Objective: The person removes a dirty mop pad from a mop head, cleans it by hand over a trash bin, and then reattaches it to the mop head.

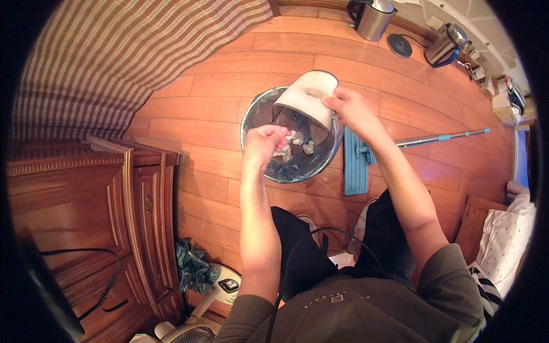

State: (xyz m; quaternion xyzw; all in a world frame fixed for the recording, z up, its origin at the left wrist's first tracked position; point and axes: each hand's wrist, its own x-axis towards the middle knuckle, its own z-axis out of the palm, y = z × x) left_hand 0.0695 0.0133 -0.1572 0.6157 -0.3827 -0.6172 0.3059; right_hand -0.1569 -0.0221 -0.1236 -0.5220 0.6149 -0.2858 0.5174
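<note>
A round trash bin lined with a dark plastic bag [296,171] stands on the wooden floor before me, with crumpled white tissues [308,147] inside. My right hand [345,107] pinches the side of a white cloth mop pad [311,88], which has a dark edge and a greyish stain and hangs curled over the bin. Over the bin's left part is my left hand [268,141], its fingers curled together near the tissues. Whether anything small is between those fingertips cannot be told.
A blue flat mop head [356,167] with its pole [441,138] lies right of the bin. Two steel kettles [375,21] [446,45] stand by the far wall. Left are a wooden cabinet [148,206] and striped fabric [141,47]. A fan [188,332] is at lower left.
</note>
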